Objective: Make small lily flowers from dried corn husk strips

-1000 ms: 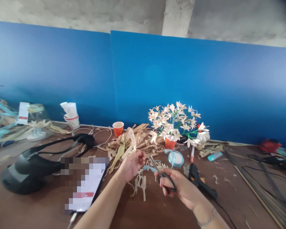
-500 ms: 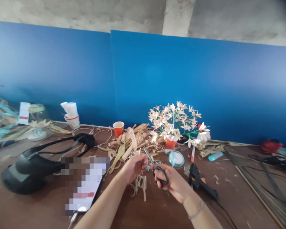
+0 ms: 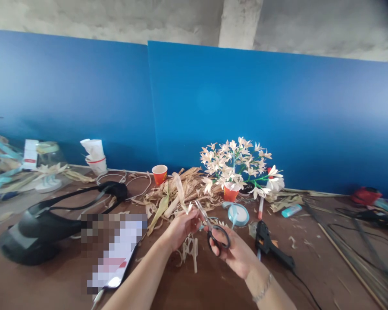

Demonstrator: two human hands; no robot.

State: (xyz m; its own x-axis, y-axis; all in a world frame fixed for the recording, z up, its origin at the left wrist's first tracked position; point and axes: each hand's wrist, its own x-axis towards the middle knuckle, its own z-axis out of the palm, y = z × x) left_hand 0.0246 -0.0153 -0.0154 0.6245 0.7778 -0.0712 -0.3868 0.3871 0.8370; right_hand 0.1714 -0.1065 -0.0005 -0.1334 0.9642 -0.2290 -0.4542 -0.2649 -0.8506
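My right hand (image 3: 234,249) is closed round the black handles of the scissors (image 3: 219,240), whose blades point up and left and stand a little apart. Just left of the blades, my left hand (image 3: 183,228) pinches a small pale husk piece (image 3: 189,208) that sticks up from the fingertips. Behind both hands lies a heap of dry husks (image 3: 181,189). A few cut husk strips (image 3: 191,254) lie below my left hand. White husk flowers on green stems (image 3: 228,163) stand in an orange paper cup (image 3: 230,193).
A blue ribbon roll (image 3: 238,214) and a black glue gun (image 3: 271,247) lie on the right. On the left are a phone (image 3: 119,258) and a black headset (image 3: 35,232). Another orange cup (image 3: 160,175) stands behind the husks. Long thin sticks (image 3: 349,258) lie far right.
The view has shifted slightly. The small husk piece shows more clearly above my left fingertips. My right hand still holds the scissors beside it.
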